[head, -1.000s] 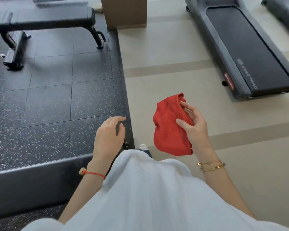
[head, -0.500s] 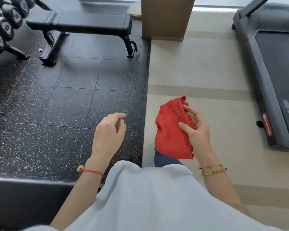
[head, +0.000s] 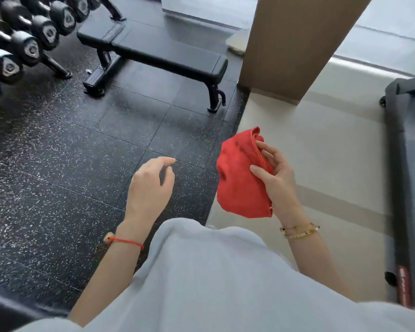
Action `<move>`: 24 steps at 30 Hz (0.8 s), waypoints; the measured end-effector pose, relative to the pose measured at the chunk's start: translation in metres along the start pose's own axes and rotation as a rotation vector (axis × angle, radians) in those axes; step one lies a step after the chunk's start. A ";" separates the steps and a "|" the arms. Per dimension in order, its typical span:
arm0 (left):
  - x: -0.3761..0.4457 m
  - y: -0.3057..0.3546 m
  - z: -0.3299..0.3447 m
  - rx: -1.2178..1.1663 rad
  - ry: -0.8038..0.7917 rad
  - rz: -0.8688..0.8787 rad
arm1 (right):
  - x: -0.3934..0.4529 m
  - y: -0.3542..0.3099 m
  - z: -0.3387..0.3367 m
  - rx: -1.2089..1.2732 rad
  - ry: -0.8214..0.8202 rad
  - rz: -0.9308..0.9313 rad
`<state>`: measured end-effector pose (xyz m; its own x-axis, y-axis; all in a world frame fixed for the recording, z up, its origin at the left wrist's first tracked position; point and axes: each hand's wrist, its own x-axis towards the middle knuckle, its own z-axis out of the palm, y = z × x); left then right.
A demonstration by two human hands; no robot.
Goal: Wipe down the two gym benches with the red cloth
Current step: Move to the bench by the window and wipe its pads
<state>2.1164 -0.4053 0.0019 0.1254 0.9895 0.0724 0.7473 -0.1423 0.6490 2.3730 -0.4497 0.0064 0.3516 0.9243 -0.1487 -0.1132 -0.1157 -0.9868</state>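
Observation:
A folded red cloth [head: 240, 178] hangs in front of me, gripped along its right edge by my right hand [head: 277, 180]. My left hand [head: 150, 188] hovers to the left of the cloth with fingers loosely curled and apart, holding nothing. A black padded gym bench [head: 153, 50] stands on the dark rubber floor at the upper middle, well beyond both hands. The black pad of a second bench [head: 7, 312] shows only as a corner at the bottom left, close to my body.
A rack of black dumbbells [head: 27, 41] fills the upper left beside the far bench. A tan pillar [head: 295, 44] rises right of that bench. A grey treadmill [head: 407, 188] runs along the right edge on the pale floor [head: 321, 152].
The view has swung left: the far bench and dumbbell rack have come closer to centre, the treadmill has slid to the right edge. Both hands keep the same pose, cloth still held.

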 end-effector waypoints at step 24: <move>0.478 -0.069 -0.038 0.012 0.006 0.003 | 0.438 -0.041 0.198 -0.012 0.025 -0.006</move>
<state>2.0997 0.0781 0.0205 0.1235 0.9892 0.0793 0.7549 -0.1455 0.6395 2.3479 0.0318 -0.0054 0.3749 0.9158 -0.1442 -0.1000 -0.1147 -0.9884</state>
